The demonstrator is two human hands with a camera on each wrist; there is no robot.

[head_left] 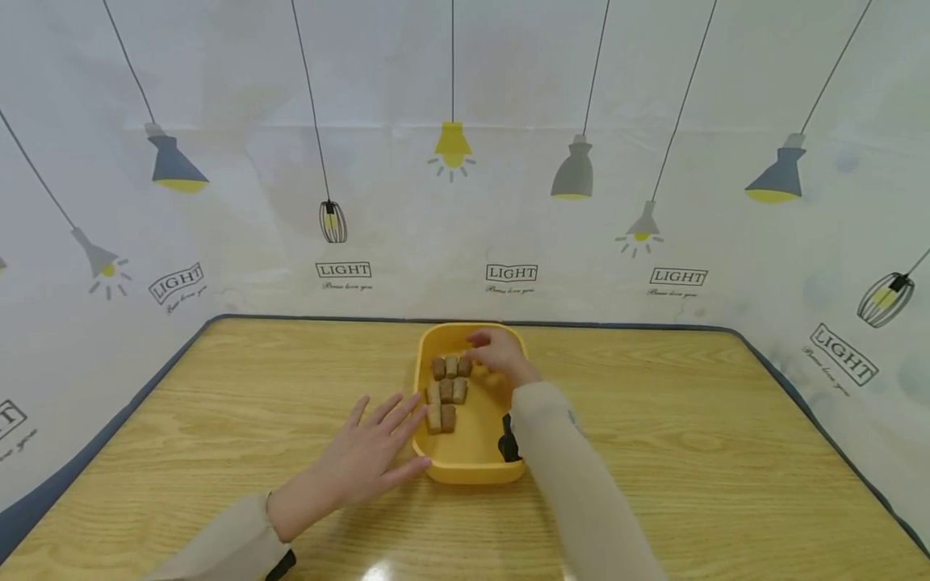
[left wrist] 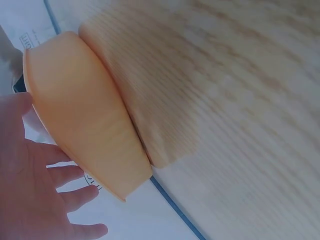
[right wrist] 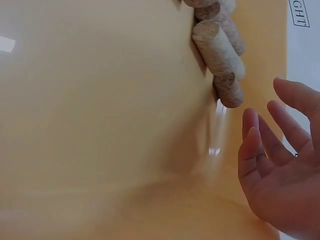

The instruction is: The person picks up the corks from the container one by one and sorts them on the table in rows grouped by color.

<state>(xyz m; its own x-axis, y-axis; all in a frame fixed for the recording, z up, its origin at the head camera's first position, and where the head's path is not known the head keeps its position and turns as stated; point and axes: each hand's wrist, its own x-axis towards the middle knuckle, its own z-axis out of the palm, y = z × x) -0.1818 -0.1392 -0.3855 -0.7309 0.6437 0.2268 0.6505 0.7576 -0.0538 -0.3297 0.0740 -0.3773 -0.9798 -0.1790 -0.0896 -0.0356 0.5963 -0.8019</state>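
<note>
A yellow plastic bin (head_left: 472,474) stands on the table with several brown and tan corks (head_left: 446,391) standing in short rows along its left side. My right hand (head_left: 497,353) is over the far part of the bin, close to the brown cork at the right end of the far row. In the right wrist view, the right hand (right wrist: 287,165) has loosely bent fingers, nothing between them, and a small gap to the nearest cork (right wrist: 229,90). With spread fingers, my left hand (head_left: 363,453) rests at the bin's left rim; the left wrist view shows the bin's outer wall (left wrist: 90,110) beside it.
The wood-grain table (head_left: 697,428) extends on both sides of the bin. A black object (head_left: 509,442) shows at the right sleeve, over the bin's near right corner. A pale wall sheet (head_left: 407,274) printed with lamps surrounds the table's far and side edges.
</note>
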